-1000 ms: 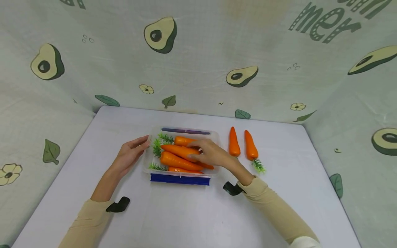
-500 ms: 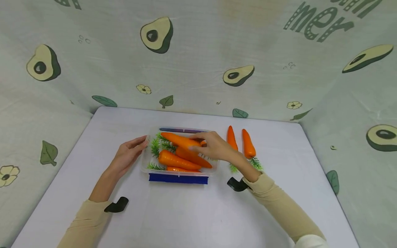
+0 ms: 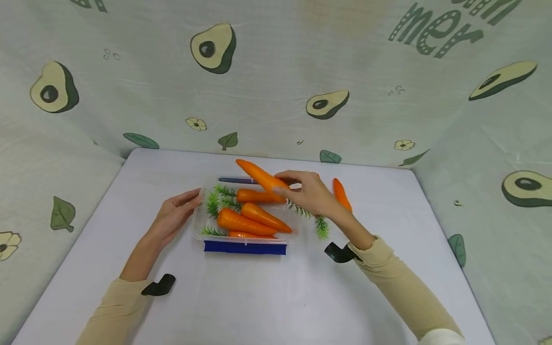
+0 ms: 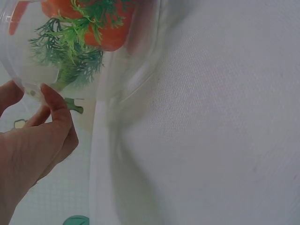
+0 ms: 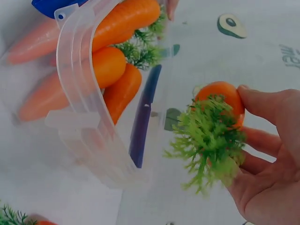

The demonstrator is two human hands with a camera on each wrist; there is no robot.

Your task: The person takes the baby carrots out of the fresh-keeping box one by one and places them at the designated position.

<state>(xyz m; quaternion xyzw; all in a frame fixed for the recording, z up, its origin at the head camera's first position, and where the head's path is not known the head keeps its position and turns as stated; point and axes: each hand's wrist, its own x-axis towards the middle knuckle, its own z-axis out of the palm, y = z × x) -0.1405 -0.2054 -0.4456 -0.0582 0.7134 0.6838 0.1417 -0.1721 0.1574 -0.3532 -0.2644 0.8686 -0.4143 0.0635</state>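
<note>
My right hand (image 3: 308,191) pinches an orange carrot (image 3: 258,175) with thumb and fingers, raised above the back of a clear plastic container (image 3: 246,239). The carrot's tip points to the back left. Its thick end and green leafy top (image 5: 211,140) show in the right wrist view. My left hand (image 3: 172,219) holds the container's left corner, thumb and fingertips at the rim (image 4: 33,91). Several carrots lie inside, among them one at the front (image 3: 246,224) and one at the back (image 3: 254,196), with leafy tops mostly to the left.
A blue latch flap (image 3: 245,247) hangs folded out at the container's front, and another blue flap (image 5: 145,117) is at the back. Right of the container, a loose carrot (image 3: 341,194) lies on the white table (image 3: 267,297), with a second mostly behind my right hand.
My right hand has taken a carrot from the top of the pile and lifted it up and back. The carrots beneath are now uncovered. My left hand stays at the container's corner.
</note>
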